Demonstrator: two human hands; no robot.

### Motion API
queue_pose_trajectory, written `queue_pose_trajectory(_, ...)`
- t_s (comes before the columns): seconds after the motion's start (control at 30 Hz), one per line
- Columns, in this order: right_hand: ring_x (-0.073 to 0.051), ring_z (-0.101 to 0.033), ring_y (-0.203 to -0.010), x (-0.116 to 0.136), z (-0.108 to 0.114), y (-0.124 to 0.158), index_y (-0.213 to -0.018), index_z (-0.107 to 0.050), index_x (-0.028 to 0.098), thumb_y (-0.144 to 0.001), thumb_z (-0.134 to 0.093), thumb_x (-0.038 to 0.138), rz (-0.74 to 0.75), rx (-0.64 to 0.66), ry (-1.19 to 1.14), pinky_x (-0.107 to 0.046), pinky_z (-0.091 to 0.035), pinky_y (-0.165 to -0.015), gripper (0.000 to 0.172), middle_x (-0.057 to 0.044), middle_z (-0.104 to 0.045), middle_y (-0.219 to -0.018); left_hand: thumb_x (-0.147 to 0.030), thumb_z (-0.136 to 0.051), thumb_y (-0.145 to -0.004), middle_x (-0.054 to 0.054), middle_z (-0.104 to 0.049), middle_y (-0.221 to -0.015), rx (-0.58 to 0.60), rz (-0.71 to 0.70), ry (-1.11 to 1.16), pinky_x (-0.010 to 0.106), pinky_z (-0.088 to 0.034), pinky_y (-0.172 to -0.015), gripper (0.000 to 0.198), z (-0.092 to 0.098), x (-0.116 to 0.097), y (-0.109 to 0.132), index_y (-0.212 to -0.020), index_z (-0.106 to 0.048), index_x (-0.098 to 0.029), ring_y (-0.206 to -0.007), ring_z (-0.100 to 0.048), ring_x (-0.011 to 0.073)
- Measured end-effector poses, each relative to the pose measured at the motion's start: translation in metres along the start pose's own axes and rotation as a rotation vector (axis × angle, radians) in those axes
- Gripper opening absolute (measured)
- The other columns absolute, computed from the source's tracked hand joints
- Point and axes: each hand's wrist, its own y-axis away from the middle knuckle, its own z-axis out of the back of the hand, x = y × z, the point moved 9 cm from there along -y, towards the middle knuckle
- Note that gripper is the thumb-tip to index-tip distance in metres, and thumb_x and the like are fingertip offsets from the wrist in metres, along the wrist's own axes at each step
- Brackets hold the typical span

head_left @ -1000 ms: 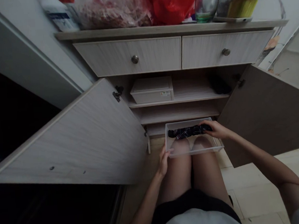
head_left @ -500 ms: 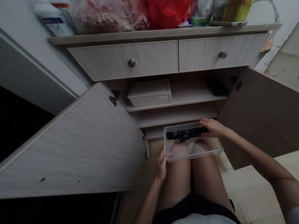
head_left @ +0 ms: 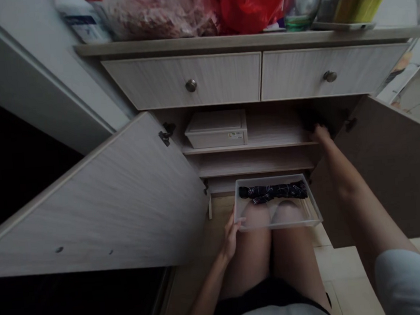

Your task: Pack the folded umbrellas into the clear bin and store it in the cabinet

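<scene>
My left hand (head_left: 231,233) grips the near left corner of a clear plastic tray (head_left: 281,225), its thumb over the rim. The tray rests on my knees. Inside, along the far side, lies a folded dark plaid umbrella (head_left: 276,191). My right hand (head_left: 320,132) reaches into the right end of the cabinet's upper shelf (head_left: 273,133), at a dark object (head_left: 312,115) in the shadow. Its fingers are partly hidden there, so their grip cannot be made out.
Two cabinet doors, left (head_left: 126,198) and right (head_left: 385,172), stand wide open beside my legs. A lidded white box (head_left: 217,130) sits on the upper shelf's left. Above are two closed drawers (head_left: 225,78) and a top with a red bag (head_left: 252,3) and a glass (head_left: 301,4).
My right hand has left the umbrella and the tray's far rim, moving up to the dark object on the shelf. My left hand still holds the tray. The view has shifted slightly.
</scene>
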Motion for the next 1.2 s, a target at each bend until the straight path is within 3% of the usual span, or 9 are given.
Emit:
queue_pose_trajectory(0.2, -0.035, -0.058, -0.121, 0.01, -0.01, 0.002, -0.143, -0.045, 0.008, -0.089, -0.058, 0.017, -0.013, -0.089, 0.033, -0.041, -0.048, -0.094, 0.056, -0.027, -0.049, -0.137, -0.052, -0.055, -0.077, 0.012, -0.072, -0.117, 0.022, -0.01, -0.068, 0.044, -0.05, -0.096, 0.039, 0.001, 0.0, 0.0, -0.079, -0.076, -0.02, -0.118, -0.061, 0.0351)
queue_pose_trajectory(0.37, -0.037, -0.056, -0.121, 0.015, -0.013, 0.018, -0.143, -0.041, 0.008, -0.085, -0.065, 0.025, -0.018, -0.127, 0.049, -0.042, -0.048, -0.092, 0.065, -0.028, -0.048, -0.139, -0.052, -0.055, -0.077, 0.01, -0.071, -0.121, 0.029, 0.002, -0.068, 0.042, -0.049, -0.097, 0.038, 0.002, -0.001, -0.002, -0.078, -0.075, -0.02, -0.123, -0.058, 0.035)
queue_pose_trajectory(0.5, -0.035, -0.06, -0.117, 0.014, -0.013, 0.025, -0.141, -0.04, 0.008, -0.089, -0.058, 0.024, -0.009, -0.096, -0.058, -0.042, -0.046, -0.094, 0.058, -0.026, -0.055, -0.133, -0.051, -0.054, -0.078, 0.011, -0.07, -0.123, 0.051, 0.0, -0.075, 0.044, -0.049, -0.096, 0.038, 0.0, -0.004, 0.0, -0.082, -0.075, -0.02, -0.118, -0.061, 0.0342)
queue_pose_trajectory(0.63, -0.032, -0.061, -0.112, 0.009, 0.0, 0.045, -0.136, -0.045, 0.008, -0.091, -0.055, 0.027, 0.01, -0.161, -0.289, -0.042, -0.046, -0.096, 0.05, -0.023, -0.064, -0.121, -0.052, -0.054, -0.078, 0.012, -0.071, -0.119, 0.034, 0.0, -0.067, 0.043, -0.047, -0.098, 0.04, 0.001, -0.002, 0.001, -0.085, -0.075, -0.019, -0.118, -0.06, 0.0345)
queue_pose_trajectory(0.73, -0.029, -0.063, -0.106, 0.006, 0.005, 0.079, -0.132, -0.05, 0.012, -0.089, -0.06, 0.04, 0.151, -0.161, -0.554, -0.041, -0.05, -0.093, 0.052, -0.018, -0.066, -0.115, -0.055, -0.055, -0.077, 0.012, -0.071, -0.121, 0.018, -0.007, -0.069, 0.042, -0.047, -0.098, 0.042, 0.003, -0.001, -0.001, -0.08, -0.075, -0.018, -0.117, -0.061, 0.0348)
queue_pose_trajectory(0.87, -0.028, -0.065, -0.107, 0.004, 0.012, 0.155, -0.123, -0.06, 0.018, -0.082, -0.067, 0.058, 0.483, -0.042, -0.802, -0.043, -0.052, -0.096, 0.058, -0.013, -0.068, -0.115, -0.053, -0.058, -0.076, 0.011, -0.072, -0.122, 0.021, -0.021, -0.045, 0.042, -0.045, -0.102, 0.042, 0.003, -0.003, -0.001, -0.084, -0.077, -0.017, -0.121, -0.06, 0.0354)
queue_pose_trajectory(1.03, -0.028, -0.066, -0.112, 0.005, 0.021, 0.25, -0.13, -0.061, 0.022, -0.09, -0.064, 0.047, 0.69, 0.076, -0.724, -0.044, -0.053, -0.1, 0.047, -0.011, -0.068, -0.124, -0.052, -0.058, -0.076, 0.012, -0.072, -0.124, 0.027, -0.011, 0.014, 0.043, -0.046, -0.101, 0.055, 0.001, 0.001, 0.001, -0.116, -0.072, -0.016, -0.113, -0.065, 0.0322)
queue_pose_trajectory(1.2, -0.027, -0.067, -0.112, 0.025, 0.015, 0.299, -0.133, -0.06, 0.023, -0.095, -0.059, 0.038, 0.891, 0.23, -0.577, -0.044, -0.055, -0.097, 0.041, -0.012, -0.069, -0.123, -0.047, -0.058, -0.078, 0.01, -0.074, -0.117, 0.042, 0.003, 0.045, 0.044, -0.045, -0.104, 0.066, -0.001, 0.009, 0.0, -0.136, -0.062, -0.017, -0.107, -0.068, 0.0294)
